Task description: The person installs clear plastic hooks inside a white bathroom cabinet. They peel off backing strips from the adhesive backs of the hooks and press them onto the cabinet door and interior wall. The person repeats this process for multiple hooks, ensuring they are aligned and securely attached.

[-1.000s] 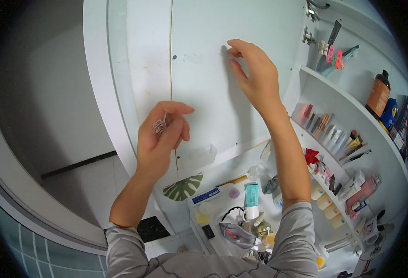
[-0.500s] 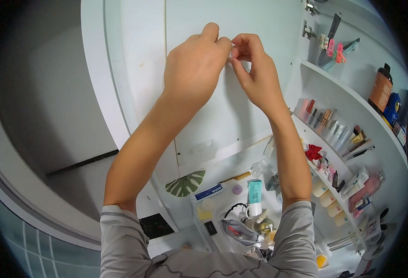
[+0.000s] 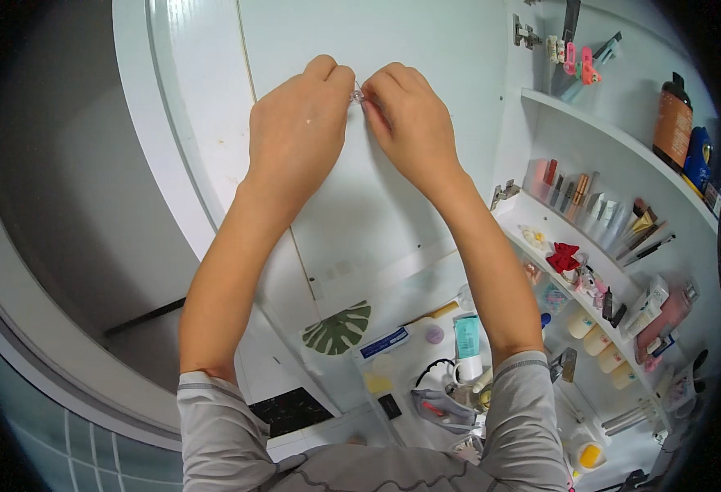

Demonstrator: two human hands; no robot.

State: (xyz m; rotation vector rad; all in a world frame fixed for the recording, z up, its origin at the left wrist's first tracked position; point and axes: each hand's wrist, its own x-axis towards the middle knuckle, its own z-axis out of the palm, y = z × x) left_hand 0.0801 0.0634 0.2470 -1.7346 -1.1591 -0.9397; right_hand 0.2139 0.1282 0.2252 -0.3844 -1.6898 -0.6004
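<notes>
My left hand [image 3: 299,123] and my right hand [image 3: 413,119] are raised side by side in front of a white cabinet door panel [image 3: 401,205]. Between their fingertips is a small clear, shiny piece [image 3: 356,96], too small for me to tell its kind. The fingers of my left hand are closed on its left side. From the right, my right thumb and fingers are curled in a pinch against it. My fingers hide part of the piece.
To the right, open shelves [image 3: 606,127] hold an orange bottle [image 3: 673,123], makeup tubes, brushes and a red bow [image 3: 563,257]. Metal hinges [image 3: 527,33] join the door. Below, a white counter [image 3: 368,365] carries a teal tube [image 3: 467,336], a cup and a grey pouch [image 3: 442,410].
Both hands have shifted left in the picture, with the small clear piece still between them. My right hand has turned, its fingers curling in more. The whole view has shifted a little.
</notes>
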